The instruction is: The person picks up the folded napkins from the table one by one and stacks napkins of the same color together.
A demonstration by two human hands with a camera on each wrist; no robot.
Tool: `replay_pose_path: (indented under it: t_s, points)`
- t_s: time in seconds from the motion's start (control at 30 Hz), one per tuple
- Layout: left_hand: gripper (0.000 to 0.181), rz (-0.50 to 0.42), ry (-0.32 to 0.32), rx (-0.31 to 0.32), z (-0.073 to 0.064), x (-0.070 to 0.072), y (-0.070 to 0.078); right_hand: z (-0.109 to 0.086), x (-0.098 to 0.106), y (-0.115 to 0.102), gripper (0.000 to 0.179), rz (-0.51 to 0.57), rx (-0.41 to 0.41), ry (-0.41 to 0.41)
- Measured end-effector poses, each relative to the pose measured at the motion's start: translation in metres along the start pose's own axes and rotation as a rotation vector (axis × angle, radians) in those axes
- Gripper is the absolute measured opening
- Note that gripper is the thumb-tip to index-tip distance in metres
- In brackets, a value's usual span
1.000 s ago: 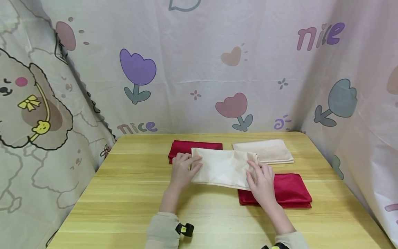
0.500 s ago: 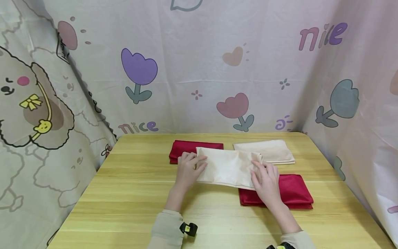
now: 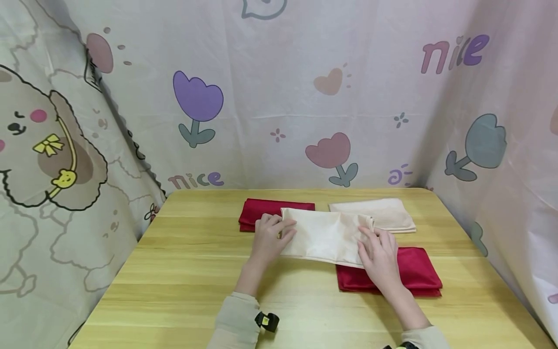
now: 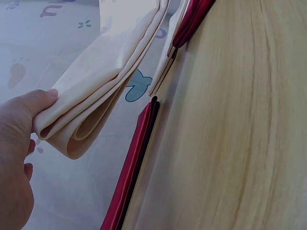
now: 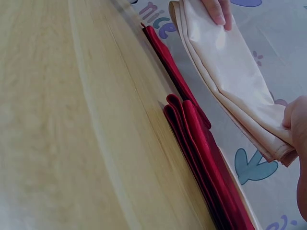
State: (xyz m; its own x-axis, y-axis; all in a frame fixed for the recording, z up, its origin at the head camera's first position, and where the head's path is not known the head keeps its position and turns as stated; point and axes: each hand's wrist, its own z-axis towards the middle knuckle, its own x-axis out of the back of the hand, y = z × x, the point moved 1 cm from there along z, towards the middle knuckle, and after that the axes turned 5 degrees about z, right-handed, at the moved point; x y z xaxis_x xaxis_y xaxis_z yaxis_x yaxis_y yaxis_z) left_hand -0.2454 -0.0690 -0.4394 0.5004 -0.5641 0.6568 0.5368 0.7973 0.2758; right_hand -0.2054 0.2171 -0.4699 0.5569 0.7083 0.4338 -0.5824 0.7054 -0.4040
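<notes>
A folded cream cloth [image 3: 324, 237] hangs level in the air between both hands, its several layers showing at the ends in the wrist views. My left hand [image 3: 271, 240] pinches its left end, thumb on the near face [image 4: 88, 72]. At the other end, my right hand [image 3: 381, 254] pinches the layered edge, with the thumb on the satin surface. Below and to the right lies a folded red cloth [image 3: 418, 271], partly covered from view by the right hand and the cream cloth.
Another folded red cloth [image 3: 270, 207] lies at the back left of the wooden table [image 3: 183, 271]. A second folded cream cloth [image 3: 383, 213] is at the back right. Printed curtains [image 3: 270, 97] enclose the table's back and sides.
Both hands have shifted a little to the right with the cream cloth between them. Their grip looks the same, and the cloths on the table stay put.
</notes>
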Motion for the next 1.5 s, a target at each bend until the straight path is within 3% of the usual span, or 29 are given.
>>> replay_pose_path:
  t_s: [0.8,1.5]
  points:
    - [0.020,-0.046,0.008,0.013,0.004,-0.009,0.008,0.005,0.009,0.015,0.034,-0.017,0.020,-0.018]
    - [0.019,-0.067,0.040,0.010,0.013,-0.025,0.008,0.020,0.011,0.027,0.035,-0.001,0.007,0.038]
